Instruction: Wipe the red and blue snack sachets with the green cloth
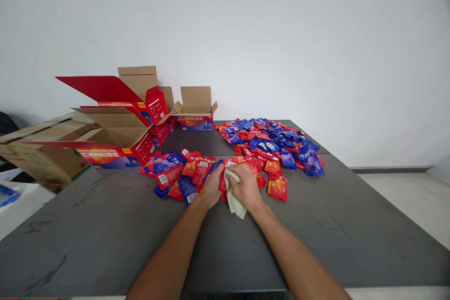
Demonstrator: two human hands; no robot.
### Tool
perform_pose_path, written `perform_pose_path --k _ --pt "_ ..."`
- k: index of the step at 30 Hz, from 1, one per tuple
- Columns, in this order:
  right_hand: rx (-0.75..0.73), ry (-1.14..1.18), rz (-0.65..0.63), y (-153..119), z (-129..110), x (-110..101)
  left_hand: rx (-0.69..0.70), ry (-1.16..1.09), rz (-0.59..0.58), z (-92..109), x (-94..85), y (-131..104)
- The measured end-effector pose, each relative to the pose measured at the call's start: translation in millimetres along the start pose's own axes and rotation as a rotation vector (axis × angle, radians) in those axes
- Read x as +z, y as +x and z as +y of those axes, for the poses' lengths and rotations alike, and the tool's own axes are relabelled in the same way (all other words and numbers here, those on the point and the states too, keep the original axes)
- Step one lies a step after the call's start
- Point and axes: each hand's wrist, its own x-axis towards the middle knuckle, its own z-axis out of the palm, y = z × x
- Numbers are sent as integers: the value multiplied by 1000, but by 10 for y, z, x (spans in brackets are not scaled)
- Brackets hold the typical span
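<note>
head view: crumpled cloth (235,203), glossy pouch (222,186)

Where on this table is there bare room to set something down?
The grey tabletop is bare left of the left forearm, in front of the nearest open box; between the forearms; and right of the right forearm. Packets crowd the left hand, right hand and table's back.
</note>
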Motion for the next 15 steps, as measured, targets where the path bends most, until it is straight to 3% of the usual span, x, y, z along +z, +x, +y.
perform_pose_path --k 3,6,15 --pt "65 -37 149 26 28 -68 -66 21 -79 -50 11 -14" --pt "65 -49 167 26 61 -89 -70 34 -104 -84 18 5" --pt "-88 -6 -156 -50 55 56 7 -49 -91 63 59 16"
